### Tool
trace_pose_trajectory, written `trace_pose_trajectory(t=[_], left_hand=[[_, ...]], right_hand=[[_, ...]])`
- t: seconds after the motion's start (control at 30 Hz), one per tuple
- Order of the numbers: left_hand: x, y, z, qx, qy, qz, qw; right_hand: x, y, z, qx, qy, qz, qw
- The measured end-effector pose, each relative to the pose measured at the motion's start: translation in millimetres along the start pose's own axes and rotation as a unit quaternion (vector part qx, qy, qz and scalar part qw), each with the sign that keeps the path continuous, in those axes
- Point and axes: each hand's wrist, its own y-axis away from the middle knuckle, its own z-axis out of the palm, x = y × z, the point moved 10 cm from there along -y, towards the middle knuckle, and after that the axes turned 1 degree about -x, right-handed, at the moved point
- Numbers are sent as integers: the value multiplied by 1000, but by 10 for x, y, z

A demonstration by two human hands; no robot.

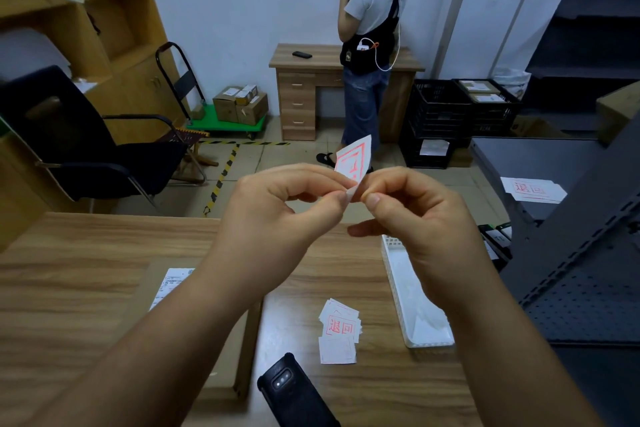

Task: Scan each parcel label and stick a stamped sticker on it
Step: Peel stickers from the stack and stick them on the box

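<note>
left grip (277, 204): pinches red-stamped sticker (354, 161) | right grip (412, 208): pinches same sticker | sticker: above sticker pile (339, 329) on table (86, 270)

Your left hand (277, 208) and right hand (412, 215) pinch one stamped sticker (354, 163) above the tabletop (86, 253). The sticker pile (340, 329) lies right of the parcel (214, 322), the scanner (294, 392) nearer you.

Soft, even indoor light is falling from above, casting only faint shadows, while the wide-angle lens is bending straight lines at the edges and slightly softening detail in the corners.
</note>
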Motion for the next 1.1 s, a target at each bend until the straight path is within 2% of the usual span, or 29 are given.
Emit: trace_pose_trajectory(t=[0.23, 0.47, 0.6, 0.67, 0.73, 0.8, 0.87, 1.0, 1.1], left_hand=[[-15, 25, -143, 5, 13, 17, 1000], [54, 28, -366, 46, -103, 96, 989], [28, 46, -472, 50, -142, 111, 982], [-75, 34, -568, 58, -124, 65, 989], [-238, 33, -650, 65, -66, -18, 996], [-400, 41, -673, 65, 59, -96, 992], [-473, 52, -698, 74, 167, -136, 974], [-467, 53, -819, 92, 190, -152, 966], [-516, 48, -870, 86, 180, -173, 964]], right_hand=[[58, -44, 168, -5, -109, 43, 993], [115, -106, 416, -23, -185, 85, 979], [183, -162, 483, 5, -200, 110, 974], [239, -180, 475, 37, -224, 129, 965], [283, -186, 500, 51, -241, 146, 958], [310, -187, 557, 50, -239, 153, 958], [328, -187, 603, 52, -206, 152, 965], [327, -185, 639, 56, -106, 134, 984], [349, -184, 680, 45, -85, 143, 985]])
